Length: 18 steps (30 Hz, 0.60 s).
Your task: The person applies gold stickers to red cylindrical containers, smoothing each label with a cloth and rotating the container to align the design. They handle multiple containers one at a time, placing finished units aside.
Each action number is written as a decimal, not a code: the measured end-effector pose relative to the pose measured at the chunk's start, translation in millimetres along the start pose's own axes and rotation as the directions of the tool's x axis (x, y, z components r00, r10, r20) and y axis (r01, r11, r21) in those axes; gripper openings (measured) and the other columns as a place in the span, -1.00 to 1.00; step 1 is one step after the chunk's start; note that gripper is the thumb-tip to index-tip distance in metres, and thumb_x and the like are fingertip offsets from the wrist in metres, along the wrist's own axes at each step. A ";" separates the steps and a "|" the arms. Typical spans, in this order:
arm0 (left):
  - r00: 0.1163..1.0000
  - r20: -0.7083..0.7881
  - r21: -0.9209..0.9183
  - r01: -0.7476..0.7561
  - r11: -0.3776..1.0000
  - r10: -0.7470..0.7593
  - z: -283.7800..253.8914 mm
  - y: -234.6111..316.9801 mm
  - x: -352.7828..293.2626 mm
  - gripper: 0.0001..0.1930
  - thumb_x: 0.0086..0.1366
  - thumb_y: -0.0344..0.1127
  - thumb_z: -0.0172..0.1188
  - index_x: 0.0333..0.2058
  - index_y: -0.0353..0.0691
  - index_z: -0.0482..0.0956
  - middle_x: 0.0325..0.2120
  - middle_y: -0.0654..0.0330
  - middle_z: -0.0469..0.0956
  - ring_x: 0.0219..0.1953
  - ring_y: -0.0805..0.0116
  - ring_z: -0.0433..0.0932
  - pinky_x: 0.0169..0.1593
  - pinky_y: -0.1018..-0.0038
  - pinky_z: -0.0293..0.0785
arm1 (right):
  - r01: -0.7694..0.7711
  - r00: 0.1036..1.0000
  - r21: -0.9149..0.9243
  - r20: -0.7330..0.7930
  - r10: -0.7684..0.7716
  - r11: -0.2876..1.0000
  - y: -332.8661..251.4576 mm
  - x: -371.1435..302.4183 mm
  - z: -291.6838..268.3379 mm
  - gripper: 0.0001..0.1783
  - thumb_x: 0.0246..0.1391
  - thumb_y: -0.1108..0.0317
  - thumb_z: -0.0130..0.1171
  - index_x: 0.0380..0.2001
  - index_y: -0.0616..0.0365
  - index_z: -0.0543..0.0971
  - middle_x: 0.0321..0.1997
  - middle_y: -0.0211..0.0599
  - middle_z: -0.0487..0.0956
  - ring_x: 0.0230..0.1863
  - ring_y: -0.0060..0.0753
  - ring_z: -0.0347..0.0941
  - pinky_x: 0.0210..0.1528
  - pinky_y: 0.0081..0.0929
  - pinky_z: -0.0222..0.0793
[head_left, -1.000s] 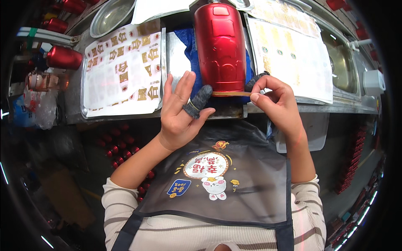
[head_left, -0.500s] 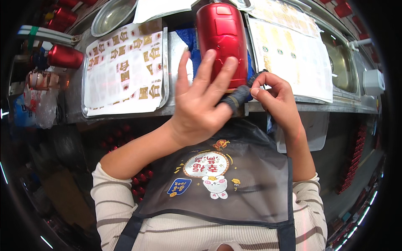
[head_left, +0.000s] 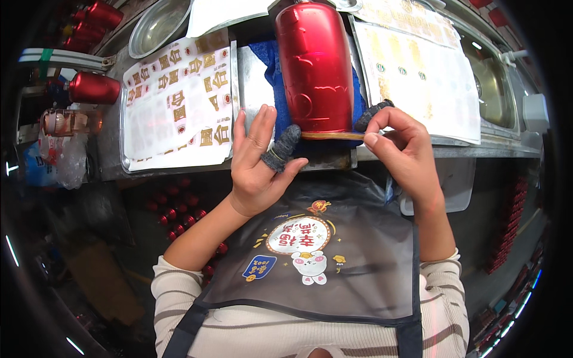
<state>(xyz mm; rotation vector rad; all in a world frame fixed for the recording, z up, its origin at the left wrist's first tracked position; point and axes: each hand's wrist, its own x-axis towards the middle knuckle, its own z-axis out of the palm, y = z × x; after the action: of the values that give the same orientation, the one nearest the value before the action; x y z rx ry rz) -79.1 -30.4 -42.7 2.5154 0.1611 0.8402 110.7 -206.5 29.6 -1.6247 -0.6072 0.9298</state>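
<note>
A shiny red bottle [head_left: 314,71] with raised outlines lies on a blue cloth [head_left: 273,80], its base toward me. Left of that base, my left hand [head_left: 256,167] is open, fingers stretched out and apart from the bottle. A dark knitted finger cover wraps its index finger. My right hand [head_left: 406,149] pinches the end of a thin flat brown stick [head_left: 331,136] between thumb and finger. The stick runs crosswise along the bottle's base; whether it touches the bottle I cannot tell. One right finger also wears a dark cover.
Left of the bottle, a metal tray [head_left: 234,101] bears white sheets [head_left: 179,131] with gold emblems. More printed sheets [head_left: 418,107] lie at the right, beside a metal sink [head_left: 510,89]. A metal bowl [head_left: 158,27] stands at the back left. Another red bottle [head_left: 94,88] is farther left.
My left hand has drawn back from the bottle's surface, moving left and toward me. The brown stick in my right hand has come into fuller view at the base.
</note>
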 end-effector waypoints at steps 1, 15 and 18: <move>1.000 -0.008 -0.002 -0.003 1.000 0.003 1.5 -1.5 -2.2 -0.57 -0.01 -0.31 0.50 -0.18 -0.42 0.65 0.25 -0.23 0.32 0.28 -0.22 0.34 0.30 -0.22 0.04 | 0.028 1.000 0.011 -0.001 -0.028 1.000 -2.1 -1.5 0.8 -0.94 0.10 0.50 0.20 -0.41 0.23 0.51 -0.42 -0.59 0.47 -0.53 -0.92 0.23 -0.49 -0.83 0.11; 0.979 0.037 0.154 -0.202 0.967 0.199 -2.2 13.6 34.9 -0.52 -0.10 -0.41 0.49 -0.09 -0.08 0.68 0.26 -0.22 0.30 0.22 -0.27 0.40 0.28 -0.28 -0.02 | 0.007 1.000 -0.020 -0.027 -0.008 1.000 15.0 8.4 -2.5 -0.93 0.12 0.47 0.18 -0.40 0.19 0.50 -0.42 -0.64 0.42 -0.51 -0.93 0.18 -0.49 -0.84 0.05; 0.969 0.028 0.240 -0.245 0.939 0.245 -0.4 26.4 53.6 -0.76 -0.02 -0.24 0.34 -0.32 -0.09 0.72 0.18 -0.19 0.42 0.15 -0.30 0.45 0.25 -0.37 0.00 | 0.007 1.000 -0.034 -0.016 -0.008 0.999 14.1 10.3 -0.9 -0.94 0.12 0.47 0.18 -0.39 0.20 0.51 -0.43 -0.65 0.42 -0.51 -0.93 0.18 -0.48 -0.84 0.06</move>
<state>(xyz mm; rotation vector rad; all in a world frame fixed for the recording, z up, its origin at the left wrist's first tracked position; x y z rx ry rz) -37.3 -39.7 -1.1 2.8047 -0.0560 0.9713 116.1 -202.5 13.5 -1.6581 -0.6204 0.9040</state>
